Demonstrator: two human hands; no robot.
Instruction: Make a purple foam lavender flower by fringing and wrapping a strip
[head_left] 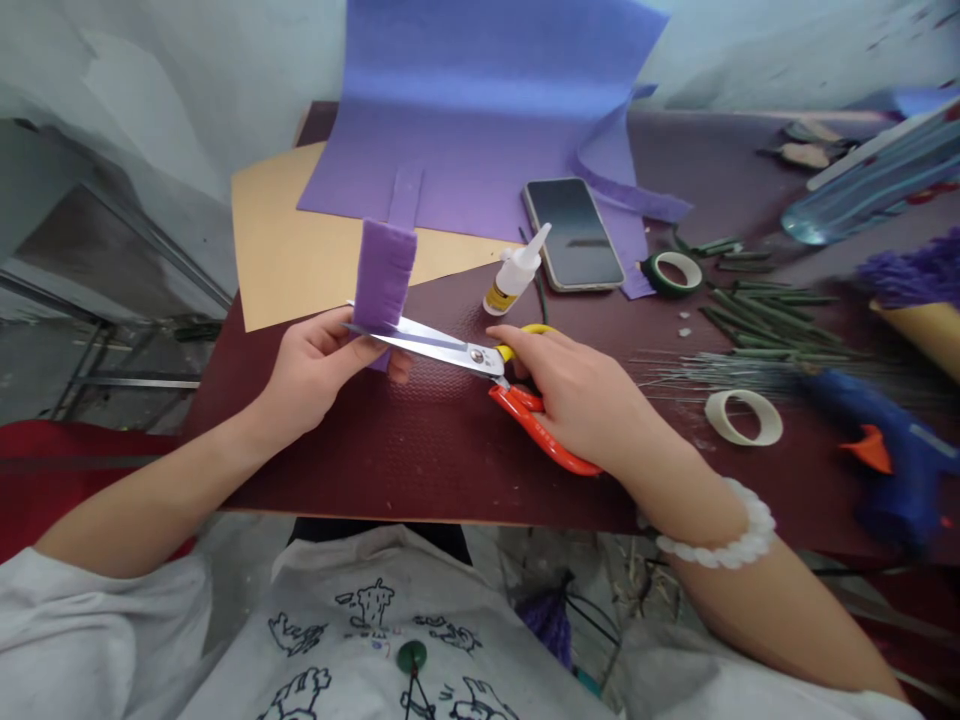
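Head view: purple strip (384,275) rises upright from the left grip (341,360).

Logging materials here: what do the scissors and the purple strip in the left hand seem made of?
Scissors: silvery, light-catching blades, so metal; glossy, solid-coloured handles, probably plastic. Purple strip: matte, soft-looking, with slit edge; perhaps felt or foam.

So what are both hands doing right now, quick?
Left hand: closed, pinching the purple strip.
Right hand: closed around the handles of the scissors.
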